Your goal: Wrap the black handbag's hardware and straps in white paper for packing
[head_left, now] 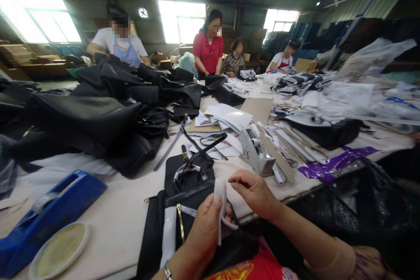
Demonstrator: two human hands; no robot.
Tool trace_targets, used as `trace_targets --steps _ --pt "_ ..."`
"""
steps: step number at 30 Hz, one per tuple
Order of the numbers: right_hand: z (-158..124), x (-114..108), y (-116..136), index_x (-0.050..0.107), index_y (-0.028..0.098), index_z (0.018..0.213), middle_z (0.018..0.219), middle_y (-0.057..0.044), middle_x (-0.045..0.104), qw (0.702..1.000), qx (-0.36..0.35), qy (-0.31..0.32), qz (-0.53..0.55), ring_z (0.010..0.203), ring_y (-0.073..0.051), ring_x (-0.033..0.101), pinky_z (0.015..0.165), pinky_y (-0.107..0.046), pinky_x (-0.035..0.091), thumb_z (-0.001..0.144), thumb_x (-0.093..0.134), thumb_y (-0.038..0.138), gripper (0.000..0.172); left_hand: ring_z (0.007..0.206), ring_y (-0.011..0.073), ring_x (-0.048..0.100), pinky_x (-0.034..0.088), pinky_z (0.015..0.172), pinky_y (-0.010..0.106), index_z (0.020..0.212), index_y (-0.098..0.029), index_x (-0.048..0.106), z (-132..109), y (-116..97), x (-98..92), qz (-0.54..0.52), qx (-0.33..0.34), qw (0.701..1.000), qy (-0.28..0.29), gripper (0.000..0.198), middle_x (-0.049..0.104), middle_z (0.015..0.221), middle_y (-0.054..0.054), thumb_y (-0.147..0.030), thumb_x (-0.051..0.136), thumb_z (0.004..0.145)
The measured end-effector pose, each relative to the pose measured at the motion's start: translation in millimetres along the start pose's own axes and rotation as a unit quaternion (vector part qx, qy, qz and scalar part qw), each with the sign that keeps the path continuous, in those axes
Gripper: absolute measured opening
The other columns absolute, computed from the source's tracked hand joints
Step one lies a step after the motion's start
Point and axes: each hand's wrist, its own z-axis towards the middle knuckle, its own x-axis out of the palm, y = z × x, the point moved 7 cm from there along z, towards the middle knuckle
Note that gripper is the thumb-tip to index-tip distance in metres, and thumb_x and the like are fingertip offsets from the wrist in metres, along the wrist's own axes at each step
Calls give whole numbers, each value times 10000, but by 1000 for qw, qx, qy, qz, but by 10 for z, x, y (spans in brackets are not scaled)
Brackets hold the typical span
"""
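Note:
A black bag (154,227) with a gold zipper (180,223) lies at the table's front edge, its straps and a partly wrapped handle (192,173) pointing away from me. My left hand (210,214) is closed over the bag, gripping a strip of thin white paper (220,192) that stands upright and hangs below the fingers. Just right of the strip's top, my right hand (251,190) hovers with bent fingers apart, and nothing shows in it. Another white wrapping (169,232) covers a band on the bag's left side.
To the left are a blue tape dispenser (65,210), a round shallow dish (62,249) and a heap of black bags (85,127). Ahead stand a metal tape dispenser (259,153), white sheets (229,116) and card strips (295,144). A purple plastic wrapper (337,164) lies right. Several co-workers stand or sit beyond.

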Motion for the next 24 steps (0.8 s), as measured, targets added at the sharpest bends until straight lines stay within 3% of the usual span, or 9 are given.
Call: trace_targets --steps 4,6,12,17,24 --pt "6 125 -204 724 141 923 638 10 567 986 134 74 59 589 -132 487 572 -265 381 812 600 343 262 539 85 485 410 532 216 872 -145 541 9 18 17 -7 3 1000 14 320 569 702 -6 -460 564 925" --pt "4 182 -241 724 129 901 587 31 509 978 160 94 91 537 -113 414 529 -256 329 795 605 363 283 543 81 481 404 536 211 875 -142 547 7 19 20 -7 2 1000 15 319 568 705 -5 -457 574 922" --pt "44 170 -149 652 139 727 614 29 508 983 128 75 103 588 -113 428 584 -252 355 781 634 354 222 548 81 482 406 541 210 867 -141 551 -13 -15 35 -7 6 1000 13 326 567 707 -3 -461 590 911" --pt "22 91 -55 616 147 706 674 5 560 989 97 74 78 667 -138 495 649 -260 396 802 619 364 238 542 83 487 420 544 214 870 -142 546 -14 -24 22 -13 5 1000 5 323 566 702 -9 -459 598 905" --pt "-62 79 -101 584 181 649 636 0 558 991 122 28 56 627 -152 500 601 -267 408 787 615 382 245 538 85 491 424 538 213 858 -146 547 -34 -49 64 -35 4 999 15 341 575 708 -5 -477 618 888"
